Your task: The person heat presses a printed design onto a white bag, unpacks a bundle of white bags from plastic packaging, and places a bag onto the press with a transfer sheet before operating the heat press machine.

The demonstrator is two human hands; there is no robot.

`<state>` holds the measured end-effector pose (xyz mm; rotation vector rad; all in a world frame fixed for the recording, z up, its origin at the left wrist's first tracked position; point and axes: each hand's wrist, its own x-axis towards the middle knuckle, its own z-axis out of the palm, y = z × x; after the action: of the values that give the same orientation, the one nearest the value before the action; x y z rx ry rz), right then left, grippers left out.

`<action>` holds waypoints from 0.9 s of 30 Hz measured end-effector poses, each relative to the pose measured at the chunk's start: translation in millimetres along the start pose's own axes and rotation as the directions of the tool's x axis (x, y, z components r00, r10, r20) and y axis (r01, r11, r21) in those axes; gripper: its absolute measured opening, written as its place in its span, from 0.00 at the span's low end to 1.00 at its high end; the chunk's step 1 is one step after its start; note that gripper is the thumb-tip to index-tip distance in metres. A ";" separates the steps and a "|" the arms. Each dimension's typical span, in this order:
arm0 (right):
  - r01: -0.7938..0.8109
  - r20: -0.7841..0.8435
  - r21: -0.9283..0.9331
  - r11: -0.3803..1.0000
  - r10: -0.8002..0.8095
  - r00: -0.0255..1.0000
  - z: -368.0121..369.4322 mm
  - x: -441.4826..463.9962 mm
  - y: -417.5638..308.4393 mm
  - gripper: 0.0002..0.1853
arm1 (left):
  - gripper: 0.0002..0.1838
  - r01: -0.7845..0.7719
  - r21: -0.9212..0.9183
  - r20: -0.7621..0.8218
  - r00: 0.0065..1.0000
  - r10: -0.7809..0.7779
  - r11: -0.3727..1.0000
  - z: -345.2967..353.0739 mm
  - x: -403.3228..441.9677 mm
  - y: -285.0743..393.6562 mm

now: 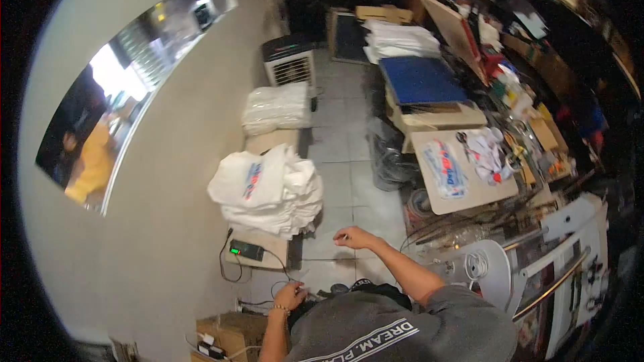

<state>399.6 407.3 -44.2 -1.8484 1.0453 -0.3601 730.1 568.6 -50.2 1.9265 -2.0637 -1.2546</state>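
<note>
My right hand [355, 237] is over the tiled floor, right of a stack of white printed cloth bags or garments [268, 191], not touching it. Its fingers are curled together, and whether something small is between them cannot be made out. My left hand [290, 293] is low, close to my waist, with bent fingers that are small and blurred; what they hold, if anything, is hidden. Close to it runs a thin black cable from a black device [246, 249] with a green lit display. That device lies on the board at the foot of the white stack.
A plastic-wrapped white bundle [276, 107] and an air cooler [290, 60] stand along the left wall. To the right are a pale board [429, 194] with a printed plastic bag and scissors, a blue-topped table [422, 80], and a machine with metal rails [557, 275]. Tiled floor [335, 141] runs between.
</note>
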 end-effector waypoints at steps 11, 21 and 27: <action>-0.206 -0.366 0.051 0.977 0.210 0.907 -181.3 8.9 33.6 0.17 | 0.26 -0.408 0.026 0.257 0.885 0.389 0.913 -91.4 218.6 136.7; -0.439 -0.722 -0.442 0.782 -0.019 0.692 -409.3 91.6 86.2 0.26 | 0.26 -0.603 0.102 0.403 0.752 0.522 0.791 -89.3 431.4 140.7; -0.704 -0.867 -0.278 0.653 0.145 0.477 -458.6 138.8 142.0 0.30 | 0.25 -0.572 0.151 0.484 0.754 0.444 0.806 -183.0 493.9 204.1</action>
<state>122.0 1.1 43.5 -1.8238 2.5195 -0.5835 554.2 31.9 -43.2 1.0377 -2.8710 -1.3663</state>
